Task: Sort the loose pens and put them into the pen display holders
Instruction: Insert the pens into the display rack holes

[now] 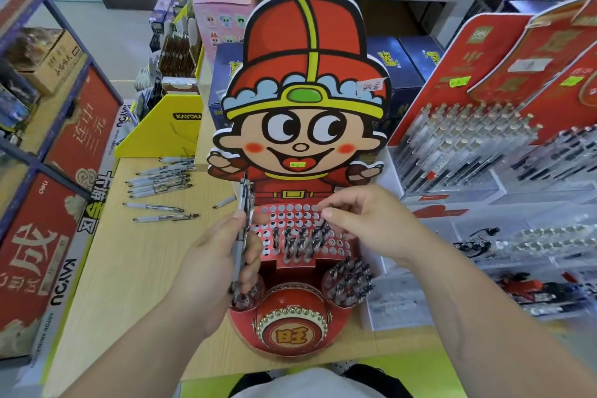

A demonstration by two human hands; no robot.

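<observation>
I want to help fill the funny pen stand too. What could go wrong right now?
The left hand grips a whole bundle of pens, so one might slip out. The right hand pinches one pen over the holed panel; the holes are small and close, so it could miss or bump the standing pens. The tall cardboard display holder might wobble if pushed hard.

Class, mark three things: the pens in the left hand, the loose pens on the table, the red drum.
Held pens [245, 200]: head view, upper barrels.
Loose pens [160, 178]: head view, middle of pile.
Red drum [290, 297]: head view, domed top.
</observation>
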